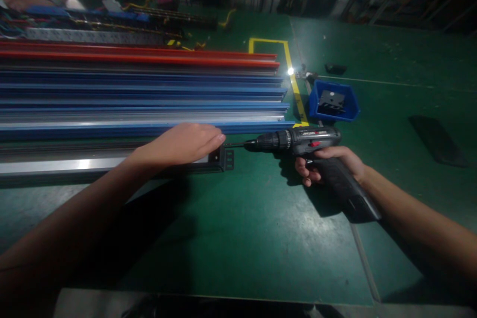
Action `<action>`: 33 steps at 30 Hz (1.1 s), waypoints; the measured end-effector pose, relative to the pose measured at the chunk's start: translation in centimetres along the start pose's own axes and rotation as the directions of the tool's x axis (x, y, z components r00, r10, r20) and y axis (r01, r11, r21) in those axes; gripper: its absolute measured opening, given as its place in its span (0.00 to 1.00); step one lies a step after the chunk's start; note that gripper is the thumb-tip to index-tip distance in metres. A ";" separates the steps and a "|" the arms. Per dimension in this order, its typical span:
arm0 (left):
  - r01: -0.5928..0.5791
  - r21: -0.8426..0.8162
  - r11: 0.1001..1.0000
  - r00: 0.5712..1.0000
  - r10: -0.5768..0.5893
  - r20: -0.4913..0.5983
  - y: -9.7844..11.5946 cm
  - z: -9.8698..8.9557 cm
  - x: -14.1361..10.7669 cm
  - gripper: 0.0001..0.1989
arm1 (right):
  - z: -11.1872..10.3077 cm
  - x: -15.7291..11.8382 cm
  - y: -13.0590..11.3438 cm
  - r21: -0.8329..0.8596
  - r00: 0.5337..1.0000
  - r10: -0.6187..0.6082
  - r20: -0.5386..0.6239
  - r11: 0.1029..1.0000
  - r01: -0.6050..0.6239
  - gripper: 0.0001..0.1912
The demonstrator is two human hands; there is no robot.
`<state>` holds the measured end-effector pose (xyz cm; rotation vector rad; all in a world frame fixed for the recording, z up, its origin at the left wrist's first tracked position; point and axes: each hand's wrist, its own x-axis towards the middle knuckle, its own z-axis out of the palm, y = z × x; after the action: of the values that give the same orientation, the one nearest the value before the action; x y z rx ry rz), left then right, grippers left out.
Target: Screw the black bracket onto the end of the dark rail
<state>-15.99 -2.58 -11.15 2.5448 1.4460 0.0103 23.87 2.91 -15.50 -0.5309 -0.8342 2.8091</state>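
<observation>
Brace the silver-and-black profile (89, 165) firmly beneath the left hand (182, 143), laid palm-down over its right end; cannot tell about any clench below, with the thumb side hidden. Hold the power drill (316, 135) level in the right hand (341, 156), wrapped around the handle with fingers at the trigger, and point the bit (238, 144) straight at the black end cap (223, 159), without tilt. Check contact at the tip by feel, being too fine to confirm by sight. Draw the left fingertips slightly back from the bit as a guard against slips, press lightly before squeezing and start slowly. Find the profile lying left of the drill, roughly parallel to the near edge of the green tabletop (238, 243) and closer to that edge than the coloured rails. Count one drill, one bit, one profile under the hand and one slotted black tab (230, 160) just beside the cap. Farther from the near edge, count seemingly one red-edged rail (149, 57) and several blue-edged rails (149, 128), too crowded to number surely. Right of the rail ends, count one blue bin (335, 118) containing at least one grey plate (331, 98).
</observation>
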 end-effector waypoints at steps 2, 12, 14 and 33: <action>0.004 0.001 1.000 1.000 -0.004 0.003 0.0 0.0 0.0 0.28 | 0.1 0.0 0.0 0.004 1.000 0.001 -0.003 1.000 -0.001 0.17; 0.007 0.008 1.000 1.000 -0.007 0.001 0.1 0.1 0.0 0.28 | 0.0 0.0 0.0 0.042 1.000 0.019 -0.015 0.999 -0.019 0.17; 0.007 0.007 1.000 1.000 -0.007 0.002 0.1 0.1 0.0 0.28 | 0.0 0.0 0.0 0.043 1.000 0.019 -0.015 0.999 -0.018 0.17; 0.012 -0.012 1.000 1.000 -0.012 0.008 0.1 0.0 0.1 0.27 | 0.2 0.0 -0.2 0.048 0.999 0.029 -0.016 0.998 -0.028 0.17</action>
<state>-15.85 -2.59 -11.10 2.5234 1.4542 0.0075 23.75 2.94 -15.24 -0.5628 -0.7608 2.8383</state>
